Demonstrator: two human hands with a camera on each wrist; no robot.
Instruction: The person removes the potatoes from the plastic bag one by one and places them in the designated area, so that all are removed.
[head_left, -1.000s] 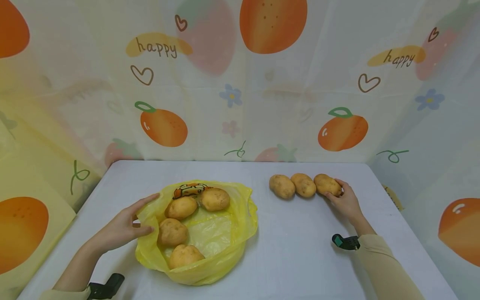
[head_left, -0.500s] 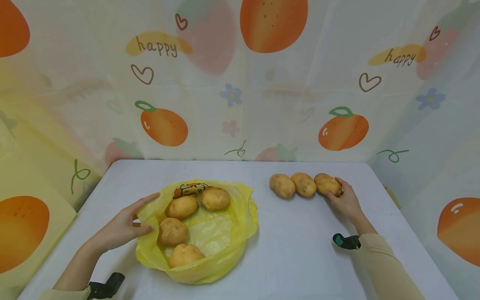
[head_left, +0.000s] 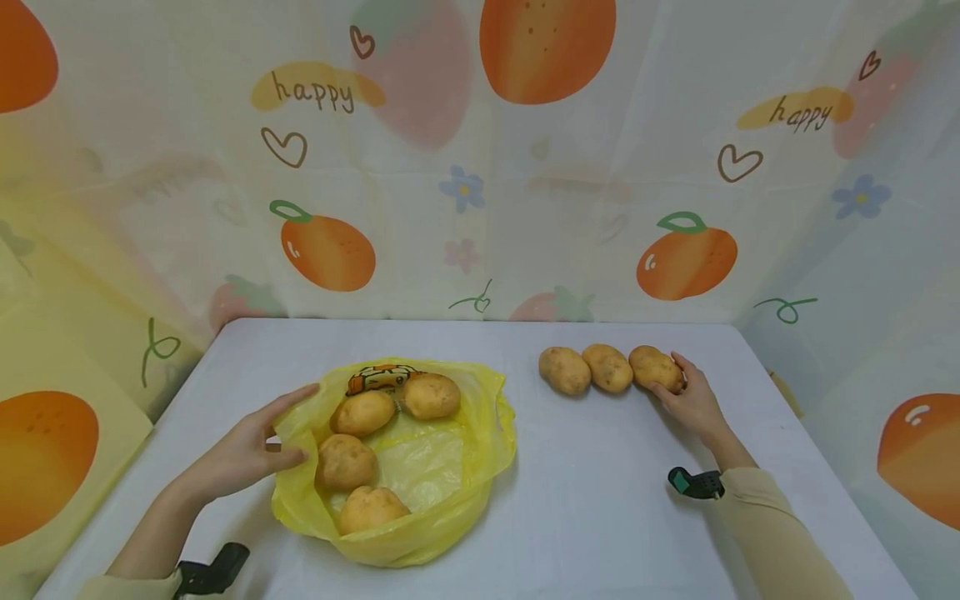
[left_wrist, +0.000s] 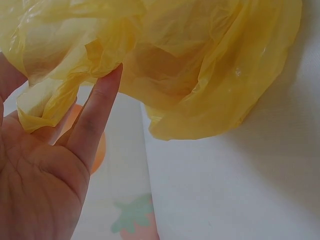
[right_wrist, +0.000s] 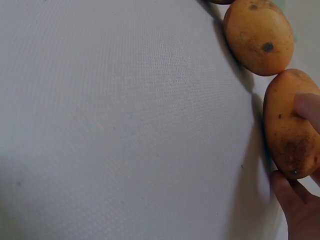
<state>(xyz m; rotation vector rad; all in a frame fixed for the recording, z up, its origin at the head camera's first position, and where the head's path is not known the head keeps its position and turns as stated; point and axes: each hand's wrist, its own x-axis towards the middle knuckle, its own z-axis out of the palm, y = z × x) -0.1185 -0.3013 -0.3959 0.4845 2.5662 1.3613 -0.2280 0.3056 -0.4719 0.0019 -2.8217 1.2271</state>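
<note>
A yellow plastic bag (head_left: 431, 546) lies spread on the table, its mouth facing up with several potatoes inside, one of them a potato (head_left: 431, 396) at the back. My left hand (head_left: 243, 454) is at the bag's left side, thumb and fingers extended and spread against the plastic. In the left wrist view a loop of the bag (left_wrist: 47, 107) hangs before the palm. At the right, my right hand (head_left: 693, 404) grips the end potato (head_left: 652, 367) of a row of three, thumb on the near side, fingers round its right end. It touches the middle potato (head_left: 607, 368).
The leftmost potato (head_left: 564, 371) of the row sits against the middle one. White cloth covers the table (head_left: 577, 508). A fruit-printed curtain (head_left: 525, 233) hangs behind its far edge and along both sides. Both wrists carry a black camera mount (head_left: 693, 483).
</note>
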